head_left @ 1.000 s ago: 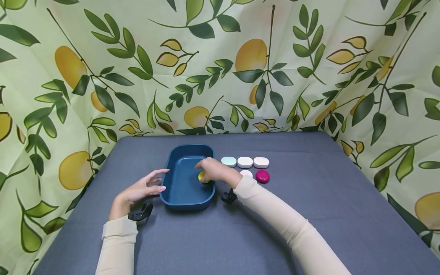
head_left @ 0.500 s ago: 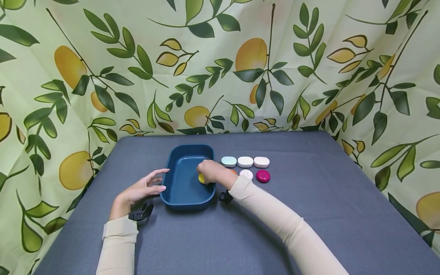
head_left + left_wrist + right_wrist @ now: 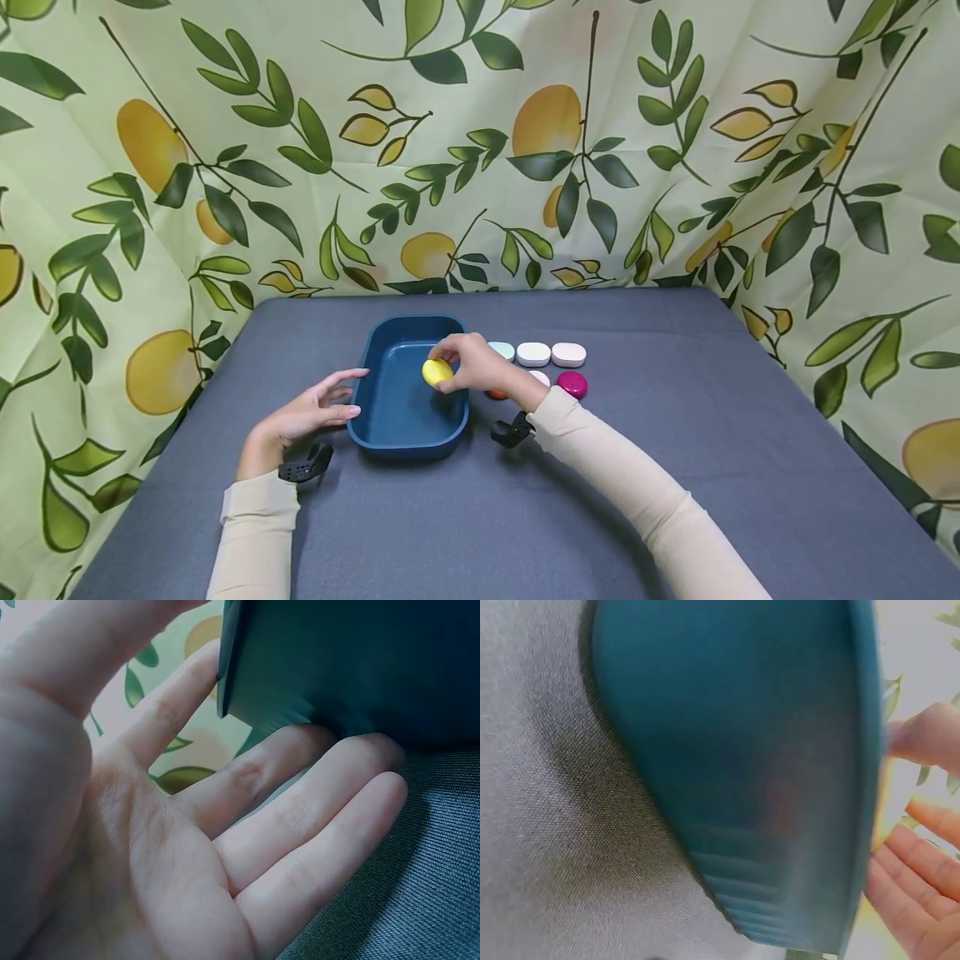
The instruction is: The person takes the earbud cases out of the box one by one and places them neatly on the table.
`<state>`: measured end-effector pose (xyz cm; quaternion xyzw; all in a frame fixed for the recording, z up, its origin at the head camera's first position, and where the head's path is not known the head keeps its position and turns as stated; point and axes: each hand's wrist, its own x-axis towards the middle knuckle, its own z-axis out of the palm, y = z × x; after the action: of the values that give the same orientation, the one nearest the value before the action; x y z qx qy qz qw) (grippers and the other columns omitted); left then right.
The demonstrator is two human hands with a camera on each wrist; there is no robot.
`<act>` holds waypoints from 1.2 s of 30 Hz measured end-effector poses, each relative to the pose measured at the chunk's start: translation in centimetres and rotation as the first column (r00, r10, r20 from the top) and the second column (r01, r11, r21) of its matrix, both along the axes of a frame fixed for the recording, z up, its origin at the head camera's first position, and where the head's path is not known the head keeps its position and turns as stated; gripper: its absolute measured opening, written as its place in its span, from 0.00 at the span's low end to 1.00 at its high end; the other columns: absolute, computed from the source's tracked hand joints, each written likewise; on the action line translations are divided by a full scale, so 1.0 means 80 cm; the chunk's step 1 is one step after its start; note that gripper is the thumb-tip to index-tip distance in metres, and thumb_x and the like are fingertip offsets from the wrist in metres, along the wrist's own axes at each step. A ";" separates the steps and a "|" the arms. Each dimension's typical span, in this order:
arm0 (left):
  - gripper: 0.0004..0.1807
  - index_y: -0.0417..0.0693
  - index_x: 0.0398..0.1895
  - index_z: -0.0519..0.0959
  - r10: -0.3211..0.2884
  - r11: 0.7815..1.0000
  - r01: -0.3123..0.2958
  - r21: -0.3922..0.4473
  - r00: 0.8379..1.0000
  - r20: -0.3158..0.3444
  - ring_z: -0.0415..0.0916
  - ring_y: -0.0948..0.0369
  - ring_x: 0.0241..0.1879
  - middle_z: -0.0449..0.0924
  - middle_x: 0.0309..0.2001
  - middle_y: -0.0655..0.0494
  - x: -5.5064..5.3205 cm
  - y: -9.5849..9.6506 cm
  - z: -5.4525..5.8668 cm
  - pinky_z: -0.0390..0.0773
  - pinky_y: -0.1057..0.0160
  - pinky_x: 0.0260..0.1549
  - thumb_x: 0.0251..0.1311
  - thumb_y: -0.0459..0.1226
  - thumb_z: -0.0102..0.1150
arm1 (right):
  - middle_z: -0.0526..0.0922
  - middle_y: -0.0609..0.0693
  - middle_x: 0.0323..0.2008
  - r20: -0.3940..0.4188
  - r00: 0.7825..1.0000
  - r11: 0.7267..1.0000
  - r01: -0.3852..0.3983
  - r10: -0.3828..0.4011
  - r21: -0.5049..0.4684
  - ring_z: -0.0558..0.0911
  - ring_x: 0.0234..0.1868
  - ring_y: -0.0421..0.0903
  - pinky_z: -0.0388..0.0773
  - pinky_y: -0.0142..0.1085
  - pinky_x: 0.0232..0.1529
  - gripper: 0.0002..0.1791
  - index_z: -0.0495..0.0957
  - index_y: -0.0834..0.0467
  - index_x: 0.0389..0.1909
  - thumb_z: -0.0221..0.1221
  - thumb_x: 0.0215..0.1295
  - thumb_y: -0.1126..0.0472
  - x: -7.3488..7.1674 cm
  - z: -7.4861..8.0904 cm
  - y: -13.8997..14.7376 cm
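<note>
My right hand (image 3: 476, 365) pinches a small yellow rounded piece (image 3: 437, 373) between thumb and fingers. Hand and piece are above the right part of a blue rectangular bin (image 3: 397, 421). In the right wrist view the bin's outer wall (image 3: 735, 750) covers much of the scene, and the right hand (image 3: 926, 877) shows past its rim. My left hand (image 3: 311, 408) is at the bin's left side, fingers extended and thumb apart. Seen from the left wrist, the fingers (image 3: 300, 810) lie against the bin's wall (image 3: 352, 667).
Right of the bin sit a pale blue oval piece (image 3: 504, 350), two white oval pieces (image 3: 533, 354) and a magenta round piece (image 3: 572, 384). A white round piece (image 3: 540, 378) and an orange-red piece (image 3: 497, 394) are partly hidden by the right arm. Grey cloth (image 3: 675, 417) covers the table.
The right hand, low in the bin with the yellow piece half a second ago, has risen and brought the piece up with it. The left hand and the bin look unmoved.
</note>
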<state>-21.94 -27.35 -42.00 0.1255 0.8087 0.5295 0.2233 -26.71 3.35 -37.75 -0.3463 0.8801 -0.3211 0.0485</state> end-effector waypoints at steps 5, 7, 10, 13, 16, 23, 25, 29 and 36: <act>0.39 0.49 0.75 0.50 -0.007 1.000 0.007 -0.007 1.000 -0.013 0.50 0.34 0.72 0.46 0.74 0.30 0.001 0.001 0.002 0.73 0.43 0.63 0.65 0.40 0.57 | 0.83 0.58 0.45 0.018 1.000 0.982 0.013 -0.009 -0.188 0.81 0.43 0.47 0.83 0.42 0.52 0.21 0.80 0.63 0.47 0.69 0.49 0.64 0.009 0.001 0.018; 0.39 0.49 0.75 0.50 -0.008 1.000 0.008 -0.013 1.000 -0.017 0.50 0.33 0.72 0.46 0.74 0.30 0.002 0.001 0.003 0.73 0.43 0.63 0.65 0.40 0.57 | 0.83 0.59 0.44 0.038 0.999 0.967 0.026 -0.016 -0.253 0.81 0.43 0.48 0.83 0.45 0.52 0.21 0.80 0.64 0.46 0.69 0.48 0.64 0.013 -0.001 0.024; 0.39 0.49 0.75 0.50 -0.009 1.000 0.008 -0.014 1.000 -0.015 0.49 0.33 0.72 0.45 0.74 0.30 0.003 0.001 0.003 0.72 0.42 0.63 0.65 0.41 0.57 | 0.84 0.61 0.43 0.087 0.996 0.947 0.054 -0.028 -0.316 0.82 0.42 0.50 0.82 0.49 0.52 0.22 0.79 0.65 0.46 0.70 0.47 0.66 0.020 -0.002 0.035; 0.39 0.49 0.75 0.50 -0.009 1.000 0.009 -0.014 1.000 -0.014 0.49 0.33 0.72 0.45 0.74 0.29 0.003 0.001 0.003 0.72 0.42 0.63 0.65 0.41 0.57 | 0.84 0.63 0.43 0.141 0.989 0.938 0.091 -0.046 -0.336 0.84 0.42 0.50 0.83 0.49 0.51 0.22 0.78 0.66 0.46 0.69 0.47 0.67 0.026 -0.004 0.048; 0.39 0.49 0.75 0.50 -0.006 1.000 0.006 -0.012 1.000 -0.013 0.48 0.33 0.72 0.45 0.74 0.30 0.003 0.001 0.003 0.71 0.42 0.63 0.65 0.41 0.57 | 0.83 0.65 0.44 0.197 0.979 0.929 0.123 -0.056 -0.348 0.84 0.40 0.49 0.84 0.46 0.50 0.22 0.78 0.67 0.46 0.69 0.47 0.68 0.031 -0.009 0.063; 0.39 0.51 0.75 0.50 -0.005 1.000 0.005 -0.016 1.000 -0.017 0.47 0.33 0.73 0.44 0.74 0.30 0.002 0.001 0.003 0.71 0.41 0.63 0.65 0.42 0.57 | 0.82 0.68 0.47 0.321 0.946 0.894 0.189 -0.054 -0.406 0.82 0.40 0.38 0.83 0.32 0.48 0.23 0.78 0.70 0.49 0.68 0.50 0.70 0.044 -0.026 0.091; 0.39 0.51 0.75 0.50 -0.004 1.000 0.004 -0.016 1.000 -0.018 0.46 0.33 0.73 0.44 0.74 0.30 0.002 0.001 0.002 0.71 0.40 0.63 0.65 0.42 0.58 | 0.82 0.69 0.48 0.327 0.943 0.888 0.195 -0.054 -0.416 0.82 0.41 0.36 0.83 0.31 0.48 0.24 0.78 0.71 0.50 0.68 0.50 0.70 0.049 -0.032 0.097; 0.39 0.51 0.75 0.50 -0.004 1.000 0.004 -0.014 1.000 -0.017 0.45 0.33 0.73 0.43 0.75 0.30 0.003 0.000 0.001 0.70 0.40 0.64 0.65 0.41 0.57 | 0.82 0.69 0.49 0.334 0.938 0.885 0.235 -0.097 -0.402 0.83 0.42 0.37 0.84 0.32 0.49 0.24 0.78 0.72 0.49 0.70 0.49 0.70 0.060 -0.044 0.104; 0.39 0.51 0.75 0.50 -0.001 1.000 0.001 -0.017 1.000 -0.020 0.45 0.33 0.73 0.42 0.75 0.30 0.003 0.000 0.001 0.70 0.40 0.64 0.65 0.42 0.58 | 0.84 0.68 0.47 0.442 0.849 0.802 0.468 -0.290 -0.373 0.88 0.40 0.47 0.85 0.31 0.46 0.23 0.80 0.71 0.46 0.71 0.46 0.70 0.077 -0.062 0.101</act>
<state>-21.72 -27.34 -41.93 0.1292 0.8152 0.5213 0.2167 -20.58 11.42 -42.72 -0.0956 0.8036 -0.5845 0.0592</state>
